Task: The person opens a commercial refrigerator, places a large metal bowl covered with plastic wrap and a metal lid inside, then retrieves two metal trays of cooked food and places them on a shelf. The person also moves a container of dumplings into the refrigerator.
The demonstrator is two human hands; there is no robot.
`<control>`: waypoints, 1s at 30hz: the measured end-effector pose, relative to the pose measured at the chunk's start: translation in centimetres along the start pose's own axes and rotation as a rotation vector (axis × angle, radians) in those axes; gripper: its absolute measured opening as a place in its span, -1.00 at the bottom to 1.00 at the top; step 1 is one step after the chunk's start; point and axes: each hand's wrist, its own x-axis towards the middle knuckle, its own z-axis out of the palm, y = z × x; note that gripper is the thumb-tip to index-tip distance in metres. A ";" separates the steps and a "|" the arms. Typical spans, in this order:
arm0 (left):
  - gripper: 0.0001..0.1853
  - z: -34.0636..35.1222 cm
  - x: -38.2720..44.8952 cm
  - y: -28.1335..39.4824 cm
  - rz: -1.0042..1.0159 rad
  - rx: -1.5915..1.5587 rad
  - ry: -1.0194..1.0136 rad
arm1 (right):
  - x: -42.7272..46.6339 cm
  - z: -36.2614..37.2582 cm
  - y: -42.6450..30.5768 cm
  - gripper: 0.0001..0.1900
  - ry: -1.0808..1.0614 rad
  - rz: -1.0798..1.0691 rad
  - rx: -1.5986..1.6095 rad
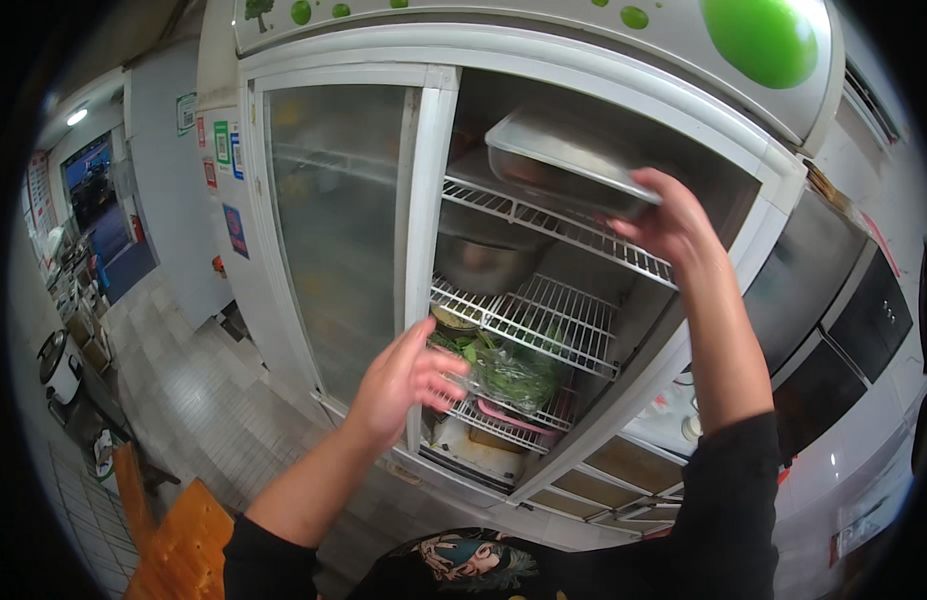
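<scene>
My right hand (677,221) grips the right end of a rectangular metal container (565,169) with a pale, semi-transparent lid. The container is at the upper wire shelf (561,229) of a white display refrigerator (433,187); whether it rests on the shelf I cannot tell. My left hand (403,379) is in the air before the door frame, fingers apart and blurred, holding nothing. Below the container, a round metal pot (486,262) stands on the middle wire shelf (538,322). Leafy greens in clear plastic (520,375) lie on the lower shelf, next to a pink-edged item (512,416).
A sliding glass door (340,225) covers the refrigerator's left half. A wooden chair or stool (182,544) stands at the lower left. Farther left, a rice cooker (58,367) sits by the wall. A steel-and-black appliance (823,322) stands on the right.
</scene>
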 end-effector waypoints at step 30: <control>-0.57 -9.6 9.5 -8.9 0.318 1.079 0.516 | -11.7 -10.1 20.3 -0.37 0.888 -1.377 -1.003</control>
